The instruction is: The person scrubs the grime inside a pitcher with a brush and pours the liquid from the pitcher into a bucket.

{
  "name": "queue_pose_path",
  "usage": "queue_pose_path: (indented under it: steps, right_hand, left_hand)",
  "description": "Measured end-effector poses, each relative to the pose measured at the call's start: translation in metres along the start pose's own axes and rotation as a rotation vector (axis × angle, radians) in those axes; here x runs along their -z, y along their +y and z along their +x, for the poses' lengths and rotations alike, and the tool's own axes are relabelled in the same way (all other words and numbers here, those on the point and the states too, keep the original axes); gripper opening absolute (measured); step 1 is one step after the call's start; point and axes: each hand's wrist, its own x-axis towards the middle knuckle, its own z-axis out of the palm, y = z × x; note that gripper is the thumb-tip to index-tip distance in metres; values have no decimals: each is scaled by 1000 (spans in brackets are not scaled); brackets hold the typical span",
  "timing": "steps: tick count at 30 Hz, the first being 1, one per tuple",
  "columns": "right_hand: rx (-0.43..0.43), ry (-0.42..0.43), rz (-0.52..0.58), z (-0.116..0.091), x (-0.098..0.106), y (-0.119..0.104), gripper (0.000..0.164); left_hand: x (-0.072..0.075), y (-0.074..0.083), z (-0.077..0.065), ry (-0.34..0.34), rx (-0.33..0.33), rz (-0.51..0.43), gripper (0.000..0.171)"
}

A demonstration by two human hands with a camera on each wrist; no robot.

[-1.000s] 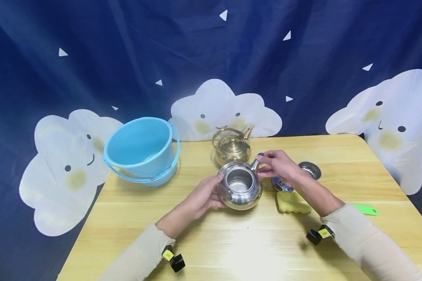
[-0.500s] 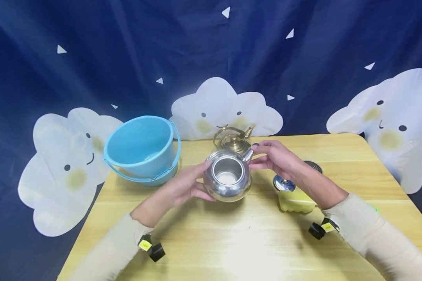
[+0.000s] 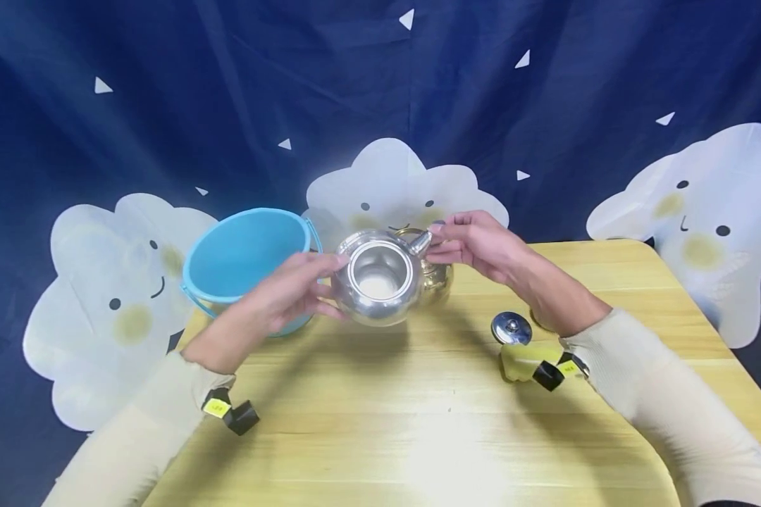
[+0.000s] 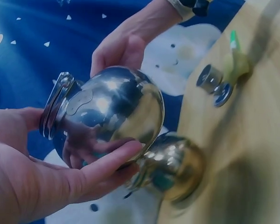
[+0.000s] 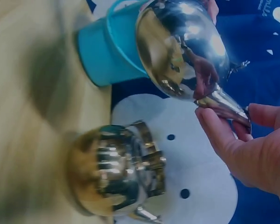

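A shiny silver teapot (image 3: pixel 380 313) without its lid is held above the table, its round opening facing my head camera. My left hand (image 3: pixel 294 285) grips the body's left side with spread fingers, and the left wrist view shows the thumb and fingers around the teapot's metal (image 4: pixel 116 98). My right hand (image 3: pixel 485 246) pinches the spout near its tip, clearly seen in the right wrist view (image 5: pixel 228 109). Behind the silver teapot stands a gold teapot (image 3: pixel 440 282), partly hidden in the head view. The silver teapot's lid (image 3: pixel 511 328) lies on the table.
A light blue bucket (image 3: pixel 222 246) stands at the back left, partly behind my left hand. A yellow sponge (image 3: pixel 518 362) lies by the lid. The left wrist view also shows a metal strainer (image 4: pixel 209 78) and a green-handled item (image 4: pixel 233 39) on the wooden table (image 3: pixel 368 422).
Both hands have raised the silver teapot and carried it left and away from me, towards the bucket. It now covers much of the gold teapot. The grips look the same.
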Motion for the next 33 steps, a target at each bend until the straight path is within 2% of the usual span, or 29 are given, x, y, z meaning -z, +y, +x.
queue_pose_path:
  steps: [7, 12, 17, 23, 27, 33]
  right_hand:
    - [75, 25, -39, 21, -14, -28, 11]
    - [119, 42, -69, 35, -27, -43, 8]
    - [133, 75, -95, 48, -42, -59, 7]
    - [185, 45, -89, 62, -56, -76, 8]
    - [225, 33, -115, 70, -66, -80, 10]
    - [256, -23, -204, 84, -81, -77, 21]
  left_hand:
    - [25, 27, -5, 35, -49, 17, 51]
    - [41, 40, -11, 47, -100, -4, 63]
    - [56, 52, -16, 102, -163, -38, 65]
    - [69, 65, -27, 162, -225, -82, 73]
    - [80, 69, -32, 190, -252, -79, 71]
    - [98, 62, -41, 214, -313, -56, 66]
